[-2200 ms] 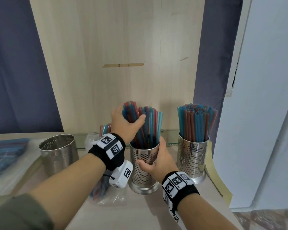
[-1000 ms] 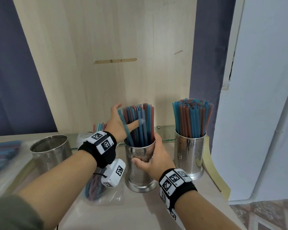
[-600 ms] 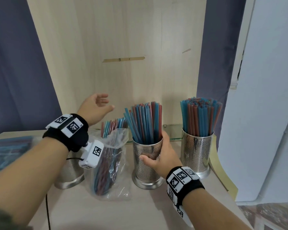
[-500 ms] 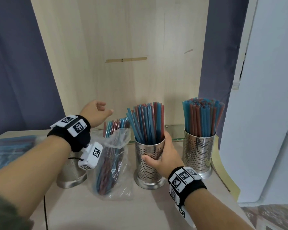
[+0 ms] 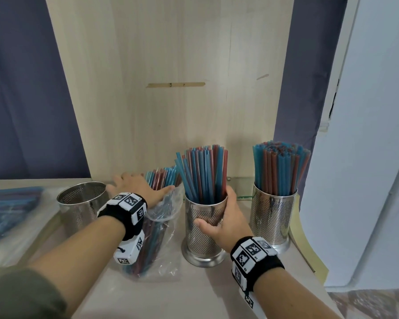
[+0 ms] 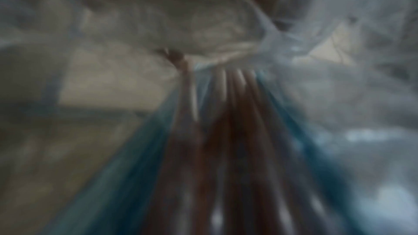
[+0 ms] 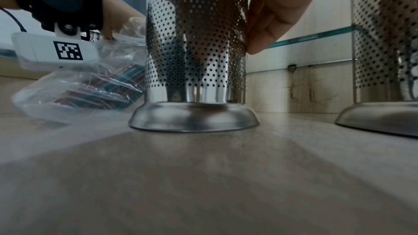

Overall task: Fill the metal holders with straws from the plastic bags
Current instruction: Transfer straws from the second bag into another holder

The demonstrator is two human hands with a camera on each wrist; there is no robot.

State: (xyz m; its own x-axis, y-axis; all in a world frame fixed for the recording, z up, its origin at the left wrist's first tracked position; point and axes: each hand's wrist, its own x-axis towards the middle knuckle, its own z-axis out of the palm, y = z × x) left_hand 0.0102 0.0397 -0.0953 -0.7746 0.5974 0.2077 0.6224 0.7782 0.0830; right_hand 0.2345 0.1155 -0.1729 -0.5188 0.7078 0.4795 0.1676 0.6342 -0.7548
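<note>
Right hand [image 5: 224, 223] wrapped round middle holder [image 5: 204, 236]; left hand [image 5: 136, 188], fingers spread, over bagged straws [image 5: 161, 179]; grasp there unclear.

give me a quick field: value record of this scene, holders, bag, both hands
left holder: no straws visible in it
middle holder: upright, partly filled with blue and red straws
right holder: packed full of straws
plastic bag: open, between left and middle holders, straws still inside
left hand: fingers extended, at the bag's mouth over the straw tips
right hand: grips the middle holder's wall
task state: unfinished
</note>
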